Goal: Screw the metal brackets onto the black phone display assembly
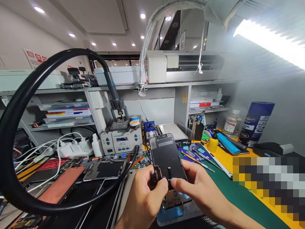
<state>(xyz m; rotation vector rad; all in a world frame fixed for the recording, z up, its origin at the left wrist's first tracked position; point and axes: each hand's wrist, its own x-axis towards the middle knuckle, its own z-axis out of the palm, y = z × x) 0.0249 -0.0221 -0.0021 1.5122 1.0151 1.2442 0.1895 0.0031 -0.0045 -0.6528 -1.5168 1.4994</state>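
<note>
A phone screen assembly [166,152] is held up in front of me, its dark back side facing me. My left hand [149,190] is closed on its left edge, thumb across the lower part. Beside that thumb, a dark curled strip [158,173] stands out from the edge; I cannot tell exactly what it is. My right hand [196,181] grips the right edge, its thumb tip pressed on the panel near a short black flex cable [169,172]. Underneath lies a bluish, glossy flat piece [175,216], partly hidden by the assembly and hands.
A hot air rework station [121,140] stands behind, its thick black hose [14,133] looping across the left. Phone panels [106,170] lie at left. Tweezers [211,159], a yellow bottle [213,143] and a blue spray can [257,124] are at right, beneath a bright lamp [269,41].
</note>
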